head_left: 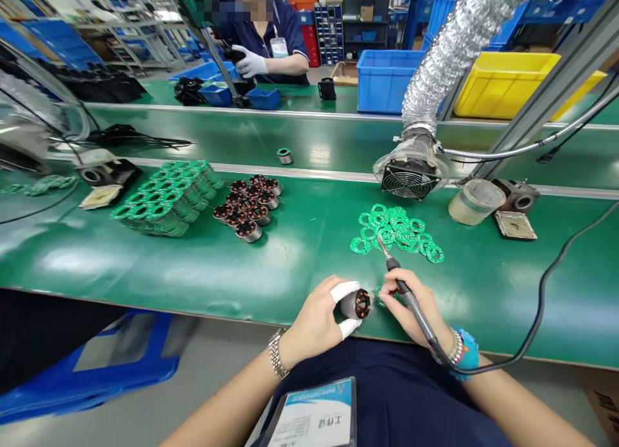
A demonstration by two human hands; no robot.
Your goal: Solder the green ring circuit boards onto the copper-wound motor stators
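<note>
Green bench (314, 240), green ring (379, 295) partly hidden

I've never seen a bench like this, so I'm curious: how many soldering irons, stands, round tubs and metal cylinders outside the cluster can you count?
Soldering iron: 1
Left stand, right stand: 2
Round tub: 1
Held cylinder, far cylinder: 2
Total: 6
</note>
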